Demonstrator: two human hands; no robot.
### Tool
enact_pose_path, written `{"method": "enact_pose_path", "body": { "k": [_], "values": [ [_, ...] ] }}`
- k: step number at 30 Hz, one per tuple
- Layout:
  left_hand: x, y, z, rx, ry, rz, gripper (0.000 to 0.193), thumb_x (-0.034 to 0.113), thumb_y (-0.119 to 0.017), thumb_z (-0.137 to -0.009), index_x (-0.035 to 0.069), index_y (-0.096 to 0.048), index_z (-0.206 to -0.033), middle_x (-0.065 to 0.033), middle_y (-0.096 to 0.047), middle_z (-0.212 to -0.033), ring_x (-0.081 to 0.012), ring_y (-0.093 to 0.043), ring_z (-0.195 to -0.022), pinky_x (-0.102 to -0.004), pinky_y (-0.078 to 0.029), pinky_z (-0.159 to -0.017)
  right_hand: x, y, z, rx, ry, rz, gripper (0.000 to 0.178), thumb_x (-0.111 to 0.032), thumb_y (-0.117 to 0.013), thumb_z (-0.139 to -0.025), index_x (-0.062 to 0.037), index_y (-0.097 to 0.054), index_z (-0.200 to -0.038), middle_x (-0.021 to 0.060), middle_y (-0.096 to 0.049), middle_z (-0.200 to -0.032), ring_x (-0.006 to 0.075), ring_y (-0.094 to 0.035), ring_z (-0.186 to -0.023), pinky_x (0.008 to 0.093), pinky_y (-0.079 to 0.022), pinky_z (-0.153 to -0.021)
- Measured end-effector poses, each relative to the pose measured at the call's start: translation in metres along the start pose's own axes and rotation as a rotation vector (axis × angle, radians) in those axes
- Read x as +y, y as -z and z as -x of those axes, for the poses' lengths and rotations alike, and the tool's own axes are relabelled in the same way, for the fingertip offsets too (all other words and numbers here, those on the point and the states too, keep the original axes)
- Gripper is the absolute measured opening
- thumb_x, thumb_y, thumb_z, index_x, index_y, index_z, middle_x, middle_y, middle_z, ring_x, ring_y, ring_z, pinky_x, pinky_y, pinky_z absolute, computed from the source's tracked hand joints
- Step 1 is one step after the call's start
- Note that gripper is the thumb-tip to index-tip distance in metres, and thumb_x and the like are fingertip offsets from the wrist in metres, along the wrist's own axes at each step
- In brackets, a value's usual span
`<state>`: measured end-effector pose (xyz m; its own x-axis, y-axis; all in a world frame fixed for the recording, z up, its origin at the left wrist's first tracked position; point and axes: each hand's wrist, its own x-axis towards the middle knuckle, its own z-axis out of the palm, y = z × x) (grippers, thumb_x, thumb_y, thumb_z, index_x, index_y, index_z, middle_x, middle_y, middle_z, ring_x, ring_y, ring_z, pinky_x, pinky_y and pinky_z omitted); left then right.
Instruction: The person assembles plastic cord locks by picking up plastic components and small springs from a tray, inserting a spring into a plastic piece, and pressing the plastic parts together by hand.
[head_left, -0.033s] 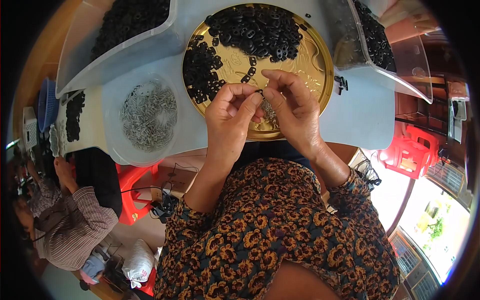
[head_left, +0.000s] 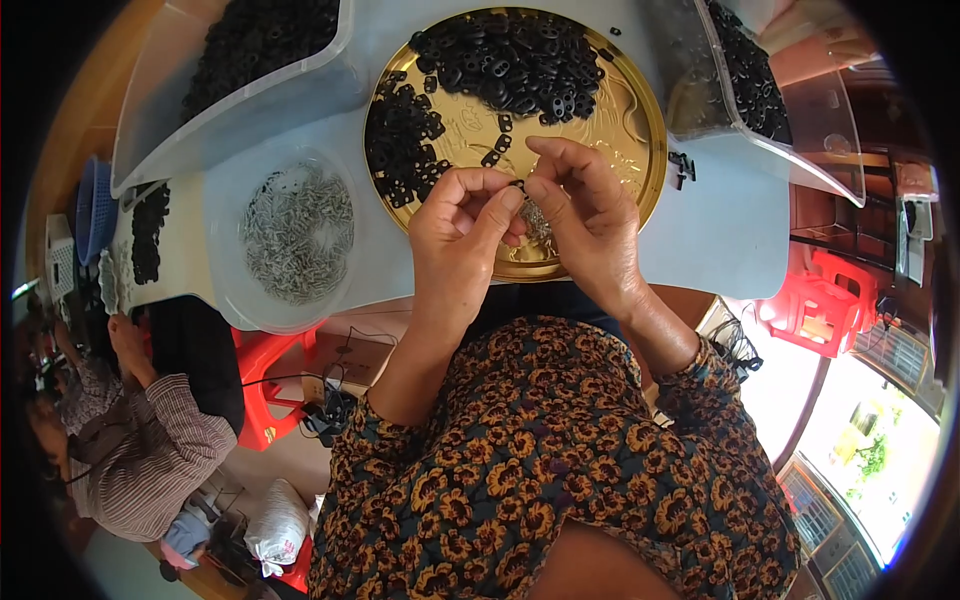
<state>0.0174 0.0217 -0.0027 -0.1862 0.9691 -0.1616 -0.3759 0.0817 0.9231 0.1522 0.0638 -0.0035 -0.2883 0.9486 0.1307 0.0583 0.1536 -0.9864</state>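
Observation:
Over the round gold tray (head_left: 470,128), my left hand (head_left: 455,235) pinches a small black plastic piece (head_left: 520,184) between thumb and fingertips. My right hand (head_left: 600,230) meets it there, its thumb tip against or very near the piece and its forefinger raised apart. Whatever the right fingers hold is too small or hidden to make out. Beneath the hands lies a little heap of small silver metal parts (head_left: 540,228), partly covered. Black plastic pieces with holes form a large pile (head_left: 510,65) at the tray's far side, and smaller ones a pile (head_left: 400,145) at its left.
A clear round bowl (head_left: 225,270) of silver metal pins or screws stands left of the tray. Clear bins of black parts flank it, one at the far left (head_left: 250,95), one at the right (head_left: 735,110). Red stools (head_left: 825,305) stand beyond the table. Another person (head_left: 160,440) sits at left.

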Motion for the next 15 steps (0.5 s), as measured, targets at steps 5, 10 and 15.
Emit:
{"method": "enact_pose_path", "body": {
  "k": [5, 10, 15],
  "values": [
    [0.002, -0.002, 0.002, 0.011, -0.031, 0.001, 0.011, 0.003, -0.064, -0.089, -0.001, -0.058, -0.098, -0.0052, -0.063, -0.086, -0.0083, -0.060, -0.070, -0.0206, -0.050, -0.061, -0.007, -0.006, 0.003, 0.026, -0.084, -0.193, 0.031, 0.002, -0.058, -0.090, -0.0017, -0.053, -0.121, 0.0009, -0.057, -0.089, 0.0070, -0.054, -0.084, 0.0221, -0.046, -0.078],
    [0.009, -0.003, -0.002, -0.027, -0.016, -0.033, 0.010, 0.002, -0.064, -0.089, -0.001, -0.058, -0.097, -0.0048, -0.063, -0.084, -0.0083, -0.060, -0.068, -0.0203, -0.050, -0.060, -0.003, -0.009, 0.006, 0.062, -0.058, -0.261, 0.028, 0.000, -0.058, -0.092, -0.0008, -0.053, -0.120, 0.0001, -0.055, -0.088, 0.0064, -0.053, -0.086, 0.0212, -0.045, -0.080],
    [0.009, 0.003, -0.006, -0.067, 0.024, -0.086, 0.011, 0.001, -0.063, -0.089, -0.002, -0.059, -0.098, -0.0051, -0.062, -0.084, -0.0082, -0.060, -0.068, -0.0202, -0.050, -0.059, -0.008, -0.003, 0.005, 0.032, -0.081, -0.154, 0.027, -0.001, -0.059, -0.091, -0.0019, -0.057, -0.118, 0.0019, -0.057, -0.088, 0.0076, -0.055, -0.083, 0.0219, -0.046, -0.076]
  ]
}}
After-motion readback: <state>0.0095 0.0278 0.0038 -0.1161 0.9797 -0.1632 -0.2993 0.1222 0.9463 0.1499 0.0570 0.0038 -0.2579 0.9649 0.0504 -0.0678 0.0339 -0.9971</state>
